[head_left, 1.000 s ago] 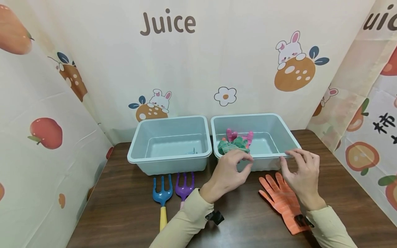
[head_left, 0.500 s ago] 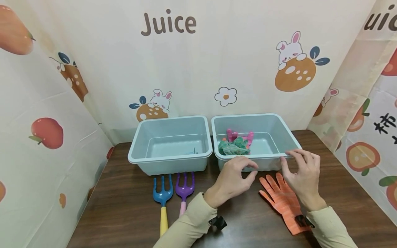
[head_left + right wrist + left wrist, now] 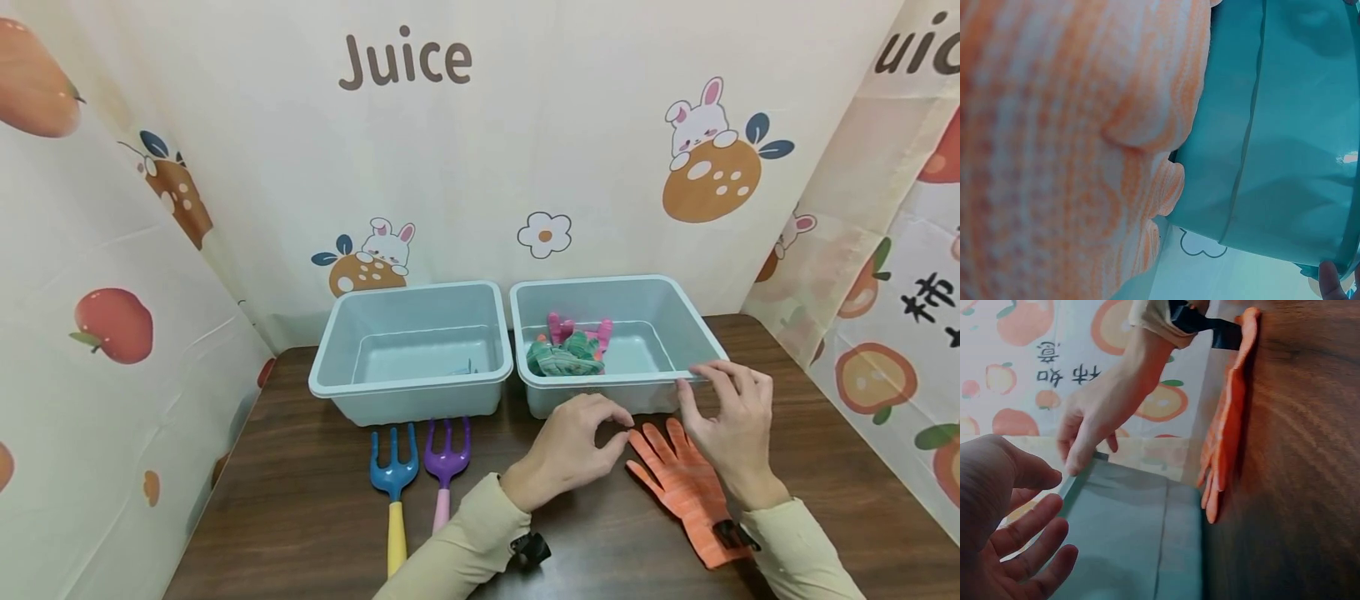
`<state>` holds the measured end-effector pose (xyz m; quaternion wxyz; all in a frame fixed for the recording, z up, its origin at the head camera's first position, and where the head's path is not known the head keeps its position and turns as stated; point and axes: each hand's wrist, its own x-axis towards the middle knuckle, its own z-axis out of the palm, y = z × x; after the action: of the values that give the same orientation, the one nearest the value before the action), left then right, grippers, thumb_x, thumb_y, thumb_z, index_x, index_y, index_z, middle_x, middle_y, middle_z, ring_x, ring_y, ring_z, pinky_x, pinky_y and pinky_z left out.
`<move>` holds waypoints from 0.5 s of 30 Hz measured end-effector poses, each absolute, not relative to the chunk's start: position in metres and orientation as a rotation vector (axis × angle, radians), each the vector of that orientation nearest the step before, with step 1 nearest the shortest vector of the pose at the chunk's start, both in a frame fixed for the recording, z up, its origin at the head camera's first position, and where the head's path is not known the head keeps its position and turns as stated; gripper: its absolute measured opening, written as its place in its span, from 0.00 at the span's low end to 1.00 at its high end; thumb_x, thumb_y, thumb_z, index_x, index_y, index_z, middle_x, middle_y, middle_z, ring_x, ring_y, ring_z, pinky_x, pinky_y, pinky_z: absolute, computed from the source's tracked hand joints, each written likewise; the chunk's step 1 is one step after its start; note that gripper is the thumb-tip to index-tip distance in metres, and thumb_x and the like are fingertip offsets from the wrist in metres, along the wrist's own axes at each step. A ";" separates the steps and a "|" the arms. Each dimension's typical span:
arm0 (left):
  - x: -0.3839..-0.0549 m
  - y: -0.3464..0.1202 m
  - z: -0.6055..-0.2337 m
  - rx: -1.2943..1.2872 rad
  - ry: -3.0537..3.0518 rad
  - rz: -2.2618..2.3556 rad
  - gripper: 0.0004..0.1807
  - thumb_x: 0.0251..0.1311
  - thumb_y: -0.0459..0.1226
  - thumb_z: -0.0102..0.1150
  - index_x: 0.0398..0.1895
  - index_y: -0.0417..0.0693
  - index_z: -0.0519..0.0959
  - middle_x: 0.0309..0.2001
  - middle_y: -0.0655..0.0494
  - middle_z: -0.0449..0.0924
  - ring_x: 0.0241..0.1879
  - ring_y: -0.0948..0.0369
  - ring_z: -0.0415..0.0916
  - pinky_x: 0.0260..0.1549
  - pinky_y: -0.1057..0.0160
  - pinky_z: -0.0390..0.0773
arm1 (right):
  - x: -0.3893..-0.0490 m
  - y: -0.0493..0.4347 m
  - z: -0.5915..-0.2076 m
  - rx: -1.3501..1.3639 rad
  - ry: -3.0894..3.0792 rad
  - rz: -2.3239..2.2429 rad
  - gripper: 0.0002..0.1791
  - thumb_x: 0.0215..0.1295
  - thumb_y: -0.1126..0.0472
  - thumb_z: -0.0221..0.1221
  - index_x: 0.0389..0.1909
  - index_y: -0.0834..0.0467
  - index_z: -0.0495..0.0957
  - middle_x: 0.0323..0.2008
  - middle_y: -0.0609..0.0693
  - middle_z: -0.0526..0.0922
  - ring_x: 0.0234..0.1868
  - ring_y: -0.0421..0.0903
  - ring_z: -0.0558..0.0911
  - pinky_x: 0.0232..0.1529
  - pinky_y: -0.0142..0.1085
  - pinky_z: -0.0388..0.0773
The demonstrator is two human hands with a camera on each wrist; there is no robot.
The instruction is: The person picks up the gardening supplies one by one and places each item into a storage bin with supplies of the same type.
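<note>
My right hand (image 3: 731, 433) pinches the front rim of the right light-blue bin (image 3: 637, 397) near its corner, thumb outside and fingers over the edge. In front of that bin hovers my left hand (image 3: 570, 450), its fingers loosely curved around nothing; the left wrist view shows the same hand (image 3: 1029, 540) without anything in it. An orange striped knit glove (image 3: 678, 483) lies flat on the table, its cuff partly under my right wrist. The glove (image 3: 1085, 125) also fills the left of the right wrist view. Inside the right bin are a crumpled green striped glove (image 3: 566, 357) and a pink piece (image 3: 600, 333).
A second light-blue bin (image 3: 408, 387) stands at left, with a small bluish item (image 3: 468, 367) inside. Before it lie a blue hand fork (image 3: 393, 477) with a yellow handle and a purple hand fork (image 3: 447, 463) with a pink handle. Printed cloth hangs behind and at both sides.
My left hand has drawn down and right, away from the front of the right bin and closer to the orange glove's fingertips. The right hand stays on the rim.
</note>
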<state>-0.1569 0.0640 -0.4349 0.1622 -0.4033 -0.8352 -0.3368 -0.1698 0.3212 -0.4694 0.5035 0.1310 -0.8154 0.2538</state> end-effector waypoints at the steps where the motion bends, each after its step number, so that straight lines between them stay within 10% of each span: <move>1: -0.157 0.065 -0.436 -1.156 -2.397 -0.953 0.07 0.68 0.39 0.70 0.47 0.55 0.88 0.46 0.64 0.89 0.50 0.67 0.84 0.55 0.76 0.78 | -0.170 0.321 -0.469 0.317 -1.968 0.613 0.31 0.72 0.40 0.61 0.42 0.69 0.86 0.42 0.70 0.82 0.44 0.73 0.71 0.52 0.45 0.58; 15: -0.151 0.079 -0.448 -1.237 -2.537 -0.807 0.12 0.69 0.41 0.68 0.54 0.55 0.86 0.48 0.62 0.89 0.48 0.66 0.83 0.50 0.75 0.79 | -0.171 0.323 -0.470 0.324 -1.967 0.599 0.31 0.72 0.41 0.61 0.42 0.69 0.86 0.42 0.71 0.82 0.44 0.72 0.72 0.51 0.50 0.59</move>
<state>-0.1505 0.0786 -0.4483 0.1028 -0.4191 -0.8596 -0.2735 -0.1712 0.3227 -0.4702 0.5057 0.1341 -0.8153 0.2482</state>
